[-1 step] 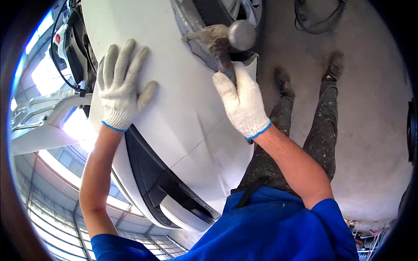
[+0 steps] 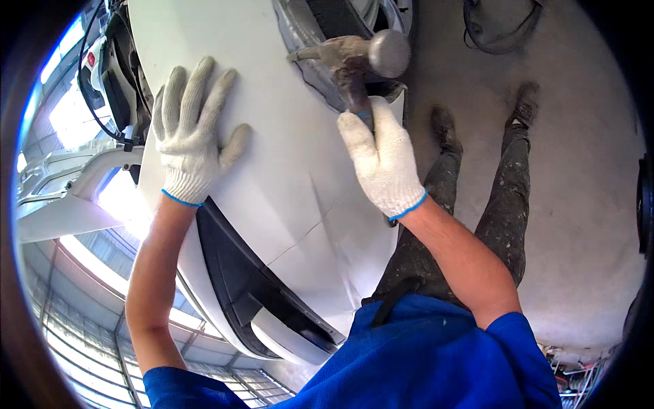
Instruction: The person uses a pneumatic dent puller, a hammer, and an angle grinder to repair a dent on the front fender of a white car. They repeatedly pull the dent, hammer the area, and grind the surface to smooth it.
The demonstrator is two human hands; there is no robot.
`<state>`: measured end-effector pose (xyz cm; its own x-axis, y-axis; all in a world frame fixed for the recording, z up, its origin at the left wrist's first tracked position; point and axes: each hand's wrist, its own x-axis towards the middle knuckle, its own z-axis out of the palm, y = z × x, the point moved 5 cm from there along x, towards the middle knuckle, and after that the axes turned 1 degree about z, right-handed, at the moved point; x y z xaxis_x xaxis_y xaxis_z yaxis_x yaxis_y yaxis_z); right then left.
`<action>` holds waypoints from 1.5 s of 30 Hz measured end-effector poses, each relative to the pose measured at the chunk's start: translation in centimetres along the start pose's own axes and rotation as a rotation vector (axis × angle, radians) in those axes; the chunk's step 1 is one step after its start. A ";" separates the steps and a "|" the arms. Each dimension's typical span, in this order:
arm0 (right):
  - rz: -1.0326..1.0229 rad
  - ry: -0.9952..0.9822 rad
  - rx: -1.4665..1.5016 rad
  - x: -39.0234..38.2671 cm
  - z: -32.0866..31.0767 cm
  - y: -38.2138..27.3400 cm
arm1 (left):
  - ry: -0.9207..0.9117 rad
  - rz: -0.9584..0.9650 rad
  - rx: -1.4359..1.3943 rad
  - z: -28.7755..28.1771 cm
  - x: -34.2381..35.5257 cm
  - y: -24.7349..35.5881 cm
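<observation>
My right hand (image 2: 381,160), in a white knit glove with blue trim, is closed around the handle of a hammer (image 2: 346,56). The hammer's worn head has a round metal face on one side and a tapered end on the other. It appears over a dark opening with a rough grey edge (image 2: 300,31) in a white car panel (image 2: 272,157); whether it touches the car, I cannot tell. My left hand (image 2: 189,140), gloved alike, lies flat on the panel with fingers spread. A crease and a thin seam run across the panel between my forearms.
Nearer me are a dark car window (image 2: 238,262) and a white side mirror (image 2: 286,334). On the right a dark hose or cable (image 2: 501,48) lies on the concrete floor (image 2: 572,204). My paint-spotted trousers and shoes show beside the car. Another white vehicle part (image 2: 75,184) stands at left.
The hammer and my right hand have shifted slightly to the right. My left hand stays spread on the panel, with only a tiny shift.
</observation>
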<state>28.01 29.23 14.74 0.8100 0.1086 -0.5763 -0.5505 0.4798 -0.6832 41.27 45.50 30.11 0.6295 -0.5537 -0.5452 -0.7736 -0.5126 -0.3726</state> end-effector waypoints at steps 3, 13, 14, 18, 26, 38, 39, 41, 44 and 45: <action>-0.064 0.061 0.029 0.2 -0.2 0.3 | 0.038 -0.009 0.009 -0.1 0.5 0.4; -0.078 0.157 0.139 -0.5 0.9 1.6 | 0.016 -0.017 0.044 0.2 0.5 0.3; -0.136 0.147 0.057 -0.3 1.3 1.6 | 0.015 -0.015 0.050 0.1 0.5 0.3; -0.190 0.104 -0.030 0.2 0.9 1.2 | 0.080 -0.001 0.021 0.0 0.6 0.5; -0.200 0.137 0.000 1.0 0.7 0.0 | 0.088 0.003 0.029 0.1 0.7 0.6; -0.212 0.154 0.011 2.1 1.2 -0.4 | 0.081 0.013 0.033 -0.1 0.9 0.7; -0.204 0.130 -0.005 2.6 1.0 -0.3 | 0.080 0.009 0.034 0.0 0.8 0.6; -0.234 0.174 -0.005 2.3 0.8 -0.5 | 0.079 0.001 0.036 0.2 0.7 0.6; -0.305 0.207 0.009 2.5 1.1 -0.7 | 0.024 -0.001 0.035 -0.2 1.0 0.5; -0.360 0.178 -0.158 3.5 1.7 -0.8 | 0.027 -0.002 0.039 -0.2 0.8 0.5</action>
<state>31.61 30.66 14.09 0.9160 -0.1997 -0.3478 -0.2749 0.3190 -0.9070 41.44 44.66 29.59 0.6327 -0.5703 -0.5239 -0.7739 -0.4883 -0.4033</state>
